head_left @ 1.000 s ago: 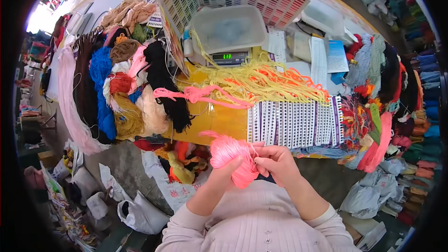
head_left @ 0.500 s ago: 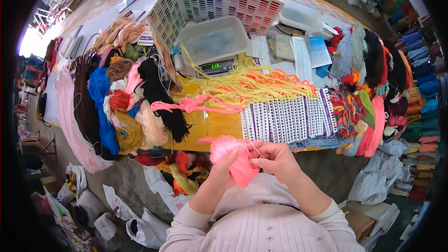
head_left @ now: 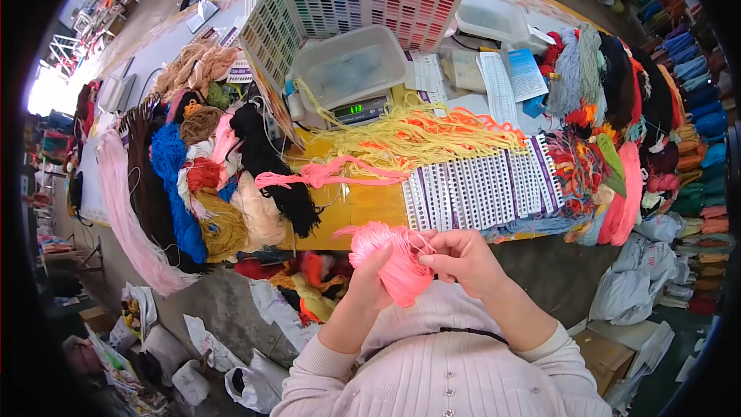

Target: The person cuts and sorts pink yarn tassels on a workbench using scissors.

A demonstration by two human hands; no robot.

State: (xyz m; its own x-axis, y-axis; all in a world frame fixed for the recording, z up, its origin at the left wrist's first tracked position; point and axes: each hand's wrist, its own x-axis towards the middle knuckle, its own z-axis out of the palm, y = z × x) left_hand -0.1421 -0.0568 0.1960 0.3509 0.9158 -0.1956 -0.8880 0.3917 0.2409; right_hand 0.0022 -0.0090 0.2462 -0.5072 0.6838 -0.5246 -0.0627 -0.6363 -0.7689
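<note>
A bundle of glossy pink thread (head_left: pixel 397 266) is held in front of my chest, just off the table's front edge. My left hand (head_left: pixel 372 282) is wrapped round its left side, thumb on top. My right hand (head_left: pixel 463 261) is closed at the bundle's upper right, with thumb and forefinger pinching loose pink strands there. Beyond my hands, a knotted pink skein (head_left: pixel 320 175) lies across the yellow table surface (head_left: pixel 347 212). To its right are several white punched thread cards (head_left: pixel 482 189) with purple edges. Yellow and orange threads (head_left: pixel 417 139) spread behind them.
A plastic tub (head_left: pixel 351 68) sits on a digital scale (head_left: pixel 363 111), in front of a standing colour chart (head_left: pixel 340 8). Heaped skeins flank both sides, including blue yarn (head_left: pixel 170 150) and black yarn (head_left: pixel 258 154). White bags (head_left: pixel 258 378) lie on the floor.
The whole view has shifted slightly. My right hand's fingers have moved a little at the strands, while my left hand keeps its hold on the pink bundle.
</note>
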